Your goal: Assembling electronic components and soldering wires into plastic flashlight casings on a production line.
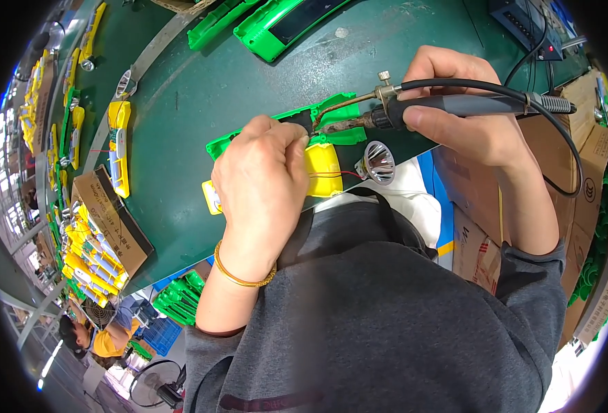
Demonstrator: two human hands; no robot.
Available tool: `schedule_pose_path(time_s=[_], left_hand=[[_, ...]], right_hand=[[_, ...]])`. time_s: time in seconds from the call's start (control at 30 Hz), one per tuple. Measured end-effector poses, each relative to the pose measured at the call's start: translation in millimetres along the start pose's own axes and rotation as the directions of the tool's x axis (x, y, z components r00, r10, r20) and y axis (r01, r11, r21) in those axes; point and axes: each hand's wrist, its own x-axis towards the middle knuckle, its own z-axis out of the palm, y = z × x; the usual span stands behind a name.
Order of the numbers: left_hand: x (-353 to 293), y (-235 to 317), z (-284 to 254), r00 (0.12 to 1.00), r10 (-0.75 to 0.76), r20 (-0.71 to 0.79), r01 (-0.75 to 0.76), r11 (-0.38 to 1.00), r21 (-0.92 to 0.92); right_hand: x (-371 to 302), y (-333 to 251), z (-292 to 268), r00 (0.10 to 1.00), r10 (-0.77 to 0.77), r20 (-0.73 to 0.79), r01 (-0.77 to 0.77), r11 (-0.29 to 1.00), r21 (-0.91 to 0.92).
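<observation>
I am looking down at a dark green bench (180, 124) with both my bare hands at its near edge. My left hand (263, 182) is curled, its fingertips pinched together over the middle of a green and yellow plastic housing (331, 113) that lies flat on the bench just in front of my chest; what the fingertips pinch is too small for me to tell, though thin red wires (349, 173) run out beside them. My right hand (465, 113) is wrapped tightly round the grey grip of a soldering iron (448, 104), whose dark crusted tip (338, 125) points left and meets the housing right next to my left fingertips. A black cable (558, 148) loops from the back of the iron over my right wrist. A shiny silver reflector cup (377, 163) hangs loose at the bench edge, joined by the wires.

I judge the main risk to be a burn: the hot tip sits almost against my left fingers, so a small slip would touch skin. Held too long, the tip could melt the green plastic. The cable could tug the iron off its spot, and the dangling reflector could pull the wires free from the joint
</observation>
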Motion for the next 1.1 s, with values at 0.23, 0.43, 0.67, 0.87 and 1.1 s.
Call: schedule_pose_path(time_s=[0.23, 0.43, 0.67, 0.87, 1.1], left_hand=[[-3, -9, -2, 0.992, -0.098, 0.081, 0.118, 0.949, -0.293], [2, 1, -6, 0.995, 0.0, 0.098, 0.0, 1.0, -0.002], [7, 5, -4, 0.995, -0.029, 0.095, 0.02, 0.995, 0.098], [9, 8, -3, 0.996, -0.042, 0.084, 0.031, 0.992, 0.125], [12, 10, -3, 0.996, -0.039, 0.082, 0.03, 0.993, 0.116]], right_hand=[[-3, 1, -3, 1.0, -0.001, -0.007, 0.001, 1.0, -0.002], [-2, -1, -4, 1.0, 0.022, -0.003, -0.022, 1.0, -0.022], [4, -8, -1, 0.997, 0.053, 0.047, -0.047, 0.99, -0.136], [10, -17, -1, 0.995, 0.072, 0.071, -0.06, 0.985, -0.162], [17, -20, 1, 0.983, 0.167, 0.076, -0.15, 0.968, -0.2]])
